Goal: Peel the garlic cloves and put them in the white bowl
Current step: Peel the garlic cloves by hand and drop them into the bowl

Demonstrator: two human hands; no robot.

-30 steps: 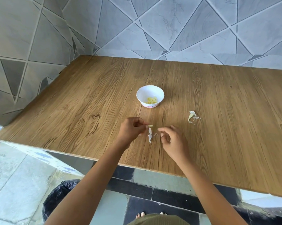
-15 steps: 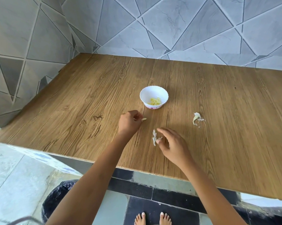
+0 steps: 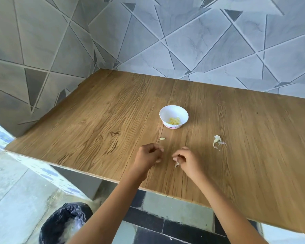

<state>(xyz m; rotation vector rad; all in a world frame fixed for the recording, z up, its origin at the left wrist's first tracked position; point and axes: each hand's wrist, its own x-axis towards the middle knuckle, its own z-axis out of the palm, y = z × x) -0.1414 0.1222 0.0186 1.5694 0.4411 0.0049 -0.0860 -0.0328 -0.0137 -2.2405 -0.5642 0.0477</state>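
A small pale garlic clove (image 3: 162,138) lay on the table (image 3: 95,129), just beyond the left hand (image 3: 149,154) and short of the white bowl (image 3: 173,111), which held peeled cloves (image 3: 174,121). The left hand's fingers were curled, round what I could not tell; the right hand (image 3: 186,158) pinched a scrap of skin (image 3: 176,164). Best to drop the scrap by the peel pile (image 3: 217,141) on the right, then release the clove low over the bowl.
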